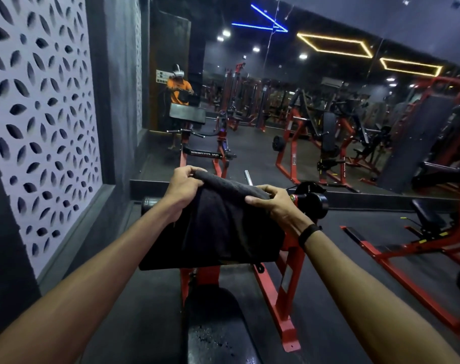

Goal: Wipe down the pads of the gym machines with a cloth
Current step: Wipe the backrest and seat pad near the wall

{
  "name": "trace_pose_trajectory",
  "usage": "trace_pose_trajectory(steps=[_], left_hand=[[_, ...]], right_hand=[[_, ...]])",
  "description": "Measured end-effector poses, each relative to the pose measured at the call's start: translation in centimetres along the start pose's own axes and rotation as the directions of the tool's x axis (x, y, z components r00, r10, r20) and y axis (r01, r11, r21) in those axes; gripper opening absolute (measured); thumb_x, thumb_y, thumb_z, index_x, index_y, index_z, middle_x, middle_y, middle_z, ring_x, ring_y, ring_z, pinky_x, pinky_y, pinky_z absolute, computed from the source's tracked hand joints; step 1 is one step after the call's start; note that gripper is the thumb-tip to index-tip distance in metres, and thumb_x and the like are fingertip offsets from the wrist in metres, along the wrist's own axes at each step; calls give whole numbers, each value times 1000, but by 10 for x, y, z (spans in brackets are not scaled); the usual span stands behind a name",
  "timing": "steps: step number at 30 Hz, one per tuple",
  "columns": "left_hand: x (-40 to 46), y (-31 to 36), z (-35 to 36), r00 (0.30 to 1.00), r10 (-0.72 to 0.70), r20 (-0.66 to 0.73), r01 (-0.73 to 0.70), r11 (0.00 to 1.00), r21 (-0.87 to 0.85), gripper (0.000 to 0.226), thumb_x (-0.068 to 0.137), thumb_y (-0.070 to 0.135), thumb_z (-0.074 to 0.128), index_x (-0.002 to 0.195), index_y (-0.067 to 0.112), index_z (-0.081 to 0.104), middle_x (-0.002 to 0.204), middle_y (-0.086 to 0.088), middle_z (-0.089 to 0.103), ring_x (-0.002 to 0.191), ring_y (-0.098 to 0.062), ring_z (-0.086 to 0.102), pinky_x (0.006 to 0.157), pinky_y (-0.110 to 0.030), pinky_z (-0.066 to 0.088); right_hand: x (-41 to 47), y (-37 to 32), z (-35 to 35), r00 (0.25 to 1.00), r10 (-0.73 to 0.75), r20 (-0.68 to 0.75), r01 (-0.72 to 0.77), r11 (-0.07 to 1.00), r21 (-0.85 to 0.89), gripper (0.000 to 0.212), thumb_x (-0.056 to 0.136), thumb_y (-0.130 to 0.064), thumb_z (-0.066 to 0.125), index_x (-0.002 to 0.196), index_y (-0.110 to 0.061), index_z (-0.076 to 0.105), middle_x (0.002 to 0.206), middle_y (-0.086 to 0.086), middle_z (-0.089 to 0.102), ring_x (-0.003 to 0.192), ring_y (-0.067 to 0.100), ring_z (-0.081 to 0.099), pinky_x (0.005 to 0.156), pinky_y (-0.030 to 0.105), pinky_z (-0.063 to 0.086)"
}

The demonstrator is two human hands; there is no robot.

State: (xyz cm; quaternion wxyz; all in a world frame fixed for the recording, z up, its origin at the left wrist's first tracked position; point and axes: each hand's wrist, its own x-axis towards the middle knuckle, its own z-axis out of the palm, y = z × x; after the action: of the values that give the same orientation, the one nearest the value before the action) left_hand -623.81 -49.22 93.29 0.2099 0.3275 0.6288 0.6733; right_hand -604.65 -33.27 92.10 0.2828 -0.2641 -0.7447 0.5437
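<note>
Both hands pinch the dark cloth along its top edge: left hand at one end, right hand at the other. Below them, it apparently drapes over the pad.

cloth drapes the pad — most of its top face hidden | fingertips of both hands tucked behind the cloth's rolled edge at 12 o'clock | seat cut off by the bottom edge at 6 o'clock | both forearms leave the picture at 7 and 5 o'clock | mirrored person at 11 o'clock — too small for detail
</note>
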Motion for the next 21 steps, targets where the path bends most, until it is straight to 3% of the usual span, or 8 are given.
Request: trace_pose_trajectory(steps=[2, 4, 6, 8, 11, 14, 18, 21], left_hand=[[0, 0, 3, 1000, -25, -20, 25, 1000, -4, 36, 87, -15, 49, 91, 17, 66, 86, -7, 65, 79, -20, 61, 57, -23, 44], [-1, 0, 7, 999, -32, -35, 33, 999, 3, 39, 85, -17, 46, 90, 16, 67, 86, -9, 64, 78, -21, 61, 60, -27, 48], [-2, -2, 9, 998, -32, -51, 33, 999, 11, 41, 83, -18, 46, 88, 16, 68, 88, -13, 66, 81, -24, 62, 71, -35, 55], [-2, -4, 12, 998, -29, -55, 31, 999, 27, 41, 81, -18, 46, 86, 16, 70, 92, -17, 67, 84, -27, 63, 81, -43, 55], [-2, -6, 14, 999, -27, -46, 29, 998, 49, 41, 79, -18, 47, 86, 14, 71, 98, -22, 70, 86, -27, 63, 84, -45, 55], [-1, -7, 15, 999, -34, -20, 35, 998, 44, 39, 78, -19, 47, 87, 11, 72, 104, -27, 70, 85, -28, 61, 78, -40, 53], [2, -8, 15, 999, -51, 13, 51, 999, 17, 37, 79, -20, 49, 89, 8, 70, 96, -22, 71, 85, -27, 61, 71, -32, 48], [-2, -8, 10, 994, -67, 89, 65, 997, 30, 35, 76, -22, 58, 94, 7, 70, 90, -11, 71, 79, -21, 62, 66, -27, 48]], right_hand=[[-1, -2, -2, 1000, 8, -14, -8, 1000, -2, 45, 68, -19, 92, 107, -12, 73, 102, 9, 76, 95, 23, 73, 83, 34, 59], [-4, -6, -5, 1000, 14, -27, -14, 1000, -26, 41, 70, -10, 90, 107, -6, 71, 92, 6, 76, 79, 11, 73, 65, 21, 56], [-5, -7, -4, 999, 34, -34, -34, 999, -11, 38, 71, -1, 88, 105, -2, 71, 81, 3, 74, 66, 5, 70, 56, 17, 52], [-6, -6, -6, 997, 61, -41, -59, 996, 64, 37, 69, 3, 87, 102, -2, 71, 79, 3, 75, 69, 11, 71, 62, 22, 57], [-8, -3, -7, 992, 124, -36, -107, 945, 309, 36, 65, -1, 85, 98, -4, 70, 83, 7, 74, 76, 17, 72, 78, 31, 60], [-11, 0, -4, 982, 179, -65, -135, 896, 424, 29, 65, -8, 83, 91, -7, 71, 86, 9, 72, 79, 20, 68, 73, 34, 58], [-13, 1, -3, 932, 298, -208, -154, 843, 515, 27, 76, 23, 67, 98, 6, 66, 84, 17, 65, 73, 23, 66, 59, 25, 60], [-17, 0, -7, 902, 328, -279, -118, 812, 572, 36, 76, 28, 62, 107, 9, 63, 83, 19, 65, 70, 26, 67, 51, 24, 58]])
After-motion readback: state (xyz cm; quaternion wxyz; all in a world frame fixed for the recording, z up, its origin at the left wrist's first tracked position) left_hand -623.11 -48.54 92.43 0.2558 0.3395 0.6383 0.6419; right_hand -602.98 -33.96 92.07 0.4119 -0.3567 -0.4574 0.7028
